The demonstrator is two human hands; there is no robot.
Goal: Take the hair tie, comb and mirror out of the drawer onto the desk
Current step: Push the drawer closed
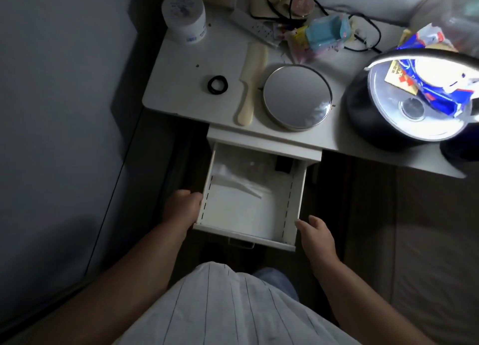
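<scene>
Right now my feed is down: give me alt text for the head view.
Black hair tie, cream comb and round mirror lie in a row on the white desk. Below, the white drawer stands open, the left hand on its left side, the right hand at its right front corner.

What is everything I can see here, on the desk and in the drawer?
hair tie: one, black, desk, left of comb
comb: one, cream, desk, between hair tie and mirror
mirror: one, round, silver, desk front
jar: one, white, desk back left
power strip: one, white, desk back
lamp: one, black, lit, desk right
wrappers: several, blue and yellow, desk back
drawer: one, white, pulled open
left hand: on drawer's left side
right hand: by drawer's right corner
</scene>
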